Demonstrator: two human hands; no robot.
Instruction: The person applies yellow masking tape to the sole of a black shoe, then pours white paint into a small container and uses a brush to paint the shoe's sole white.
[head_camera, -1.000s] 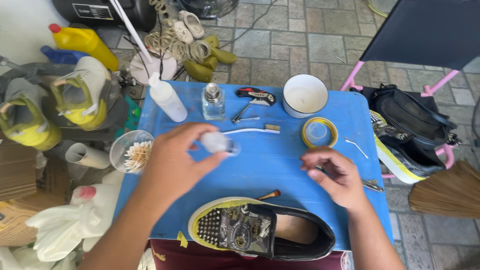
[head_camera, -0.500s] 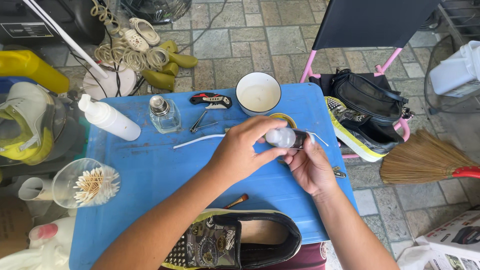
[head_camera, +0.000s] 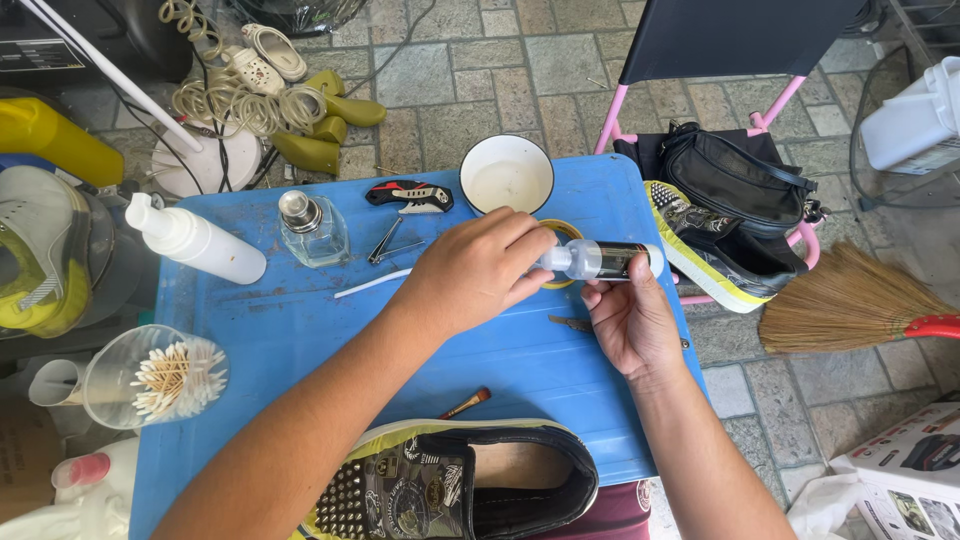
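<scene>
At frame centre we see the blue plastic worktop (head_camera: 300, 320), with a black studded slip-on shoe (head_camera: 470, 485) at its lower edge. Our left hand (head_camera: 478, 272) is closed around the cap end of a small clear bottle with a dark label (head_camera: 600, 260); our right hand (head_camera: 628, 320) grips its body from below, centre right.

A printed cardboard box (head_camera: 905, 465) sits on the floor at the bottom right; it is white with red and black pictures. The small bottle (head_camera: 603, 260) held over the blue table (head_camera: 300, 320) has a dark label with some gold.
</scene>
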